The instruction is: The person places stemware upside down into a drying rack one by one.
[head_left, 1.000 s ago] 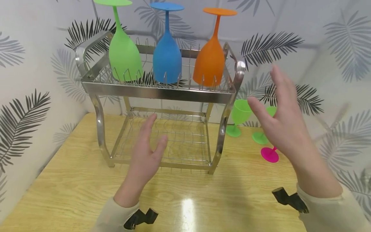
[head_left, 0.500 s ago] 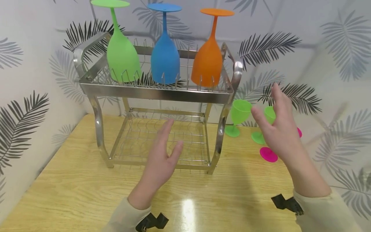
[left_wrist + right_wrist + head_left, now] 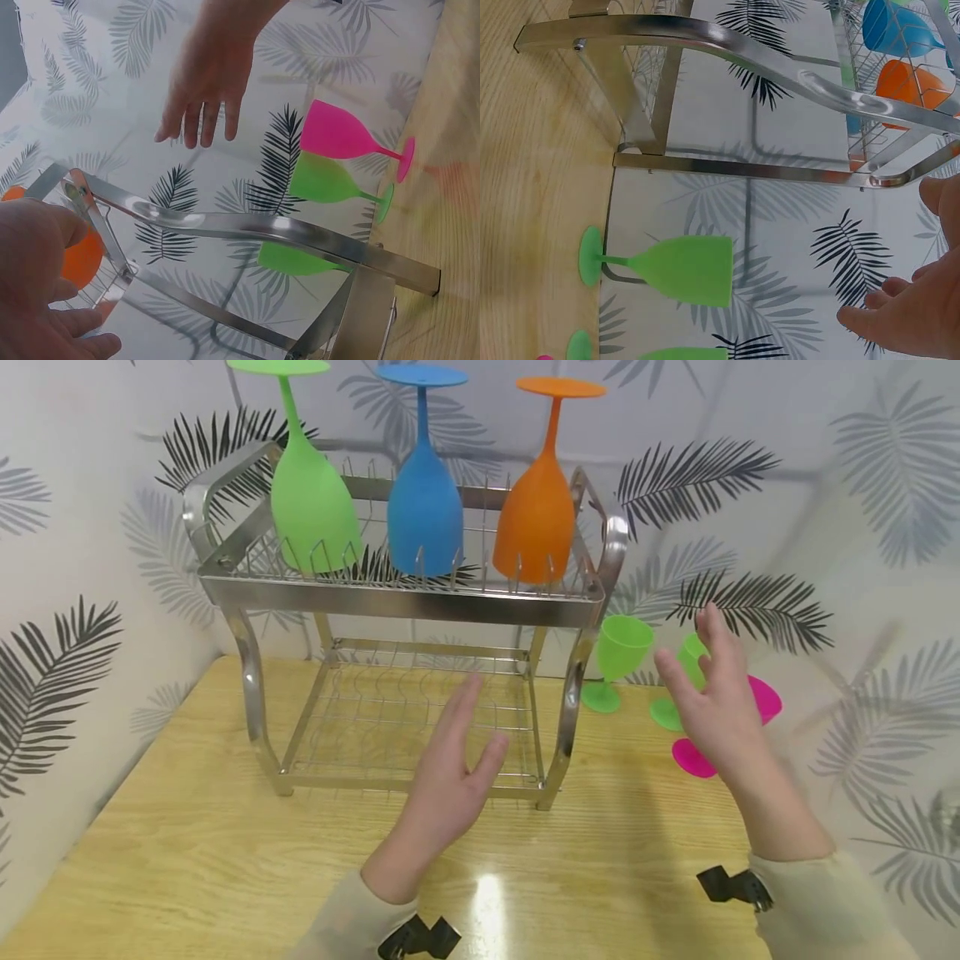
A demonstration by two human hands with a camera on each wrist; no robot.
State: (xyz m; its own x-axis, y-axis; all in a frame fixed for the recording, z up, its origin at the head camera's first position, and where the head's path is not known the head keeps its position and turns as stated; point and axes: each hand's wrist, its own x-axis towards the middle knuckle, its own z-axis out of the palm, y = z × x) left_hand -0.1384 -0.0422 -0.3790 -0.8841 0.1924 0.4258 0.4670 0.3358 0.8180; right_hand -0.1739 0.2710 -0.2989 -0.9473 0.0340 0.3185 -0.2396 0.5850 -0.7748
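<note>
Left hand: fingers extended, thumb apart, before metal rack | Right hand: fingers spread, raised near pink goblet and two green goblets, upright on tabletop | Top tier, inverted: lime goblet, blue goblet, orange goblet

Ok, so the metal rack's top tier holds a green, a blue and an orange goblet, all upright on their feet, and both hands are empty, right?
Not quite: they're upside down. The head view shows the green goblet, blue goblet and orange goblet bowl-down on the metal rack's top tier, feet uppermost. The left hand and right hand are empty.
</note>
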